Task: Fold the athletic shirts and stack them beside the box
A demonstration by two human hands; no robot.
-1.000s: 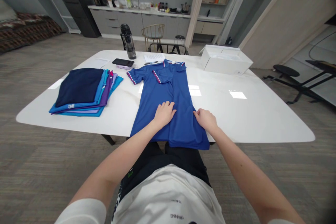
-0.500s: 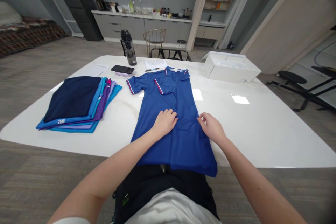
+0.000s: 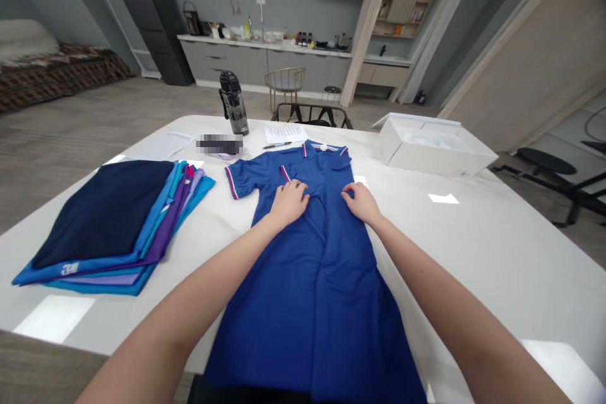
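Observation:
A blue polo shirt [image 3: 312, 278] with red and white striped trim lies lengthwise on the white table [image 3: 473, 252], its right side folded in and its hem over the near edge. My left hand [image 3: 288, 201] rests flat on the shirt's upper part, fingers spread, by the folded-in sleeve. My right hand [image 3: 360, 201] presses on the shirt's right folded edge with fingers bent and lying on the cloth. Neither hand lifts the fabric.
A stack of folded shirts [image 3: 113, 224], dark navy on top, lies at the left. Behind the shirt are a dark water bottle [image 3: 233, 103], a blurred flat object [image 3: 219, 144], a paper with a pen [image 3: 284, 134], and an open white box [image 3: 433, 146] at the right. Chairs stand beyond the table.
Both hands slid up the shirt from near the hem to the chest area. The view moved closer over the table.

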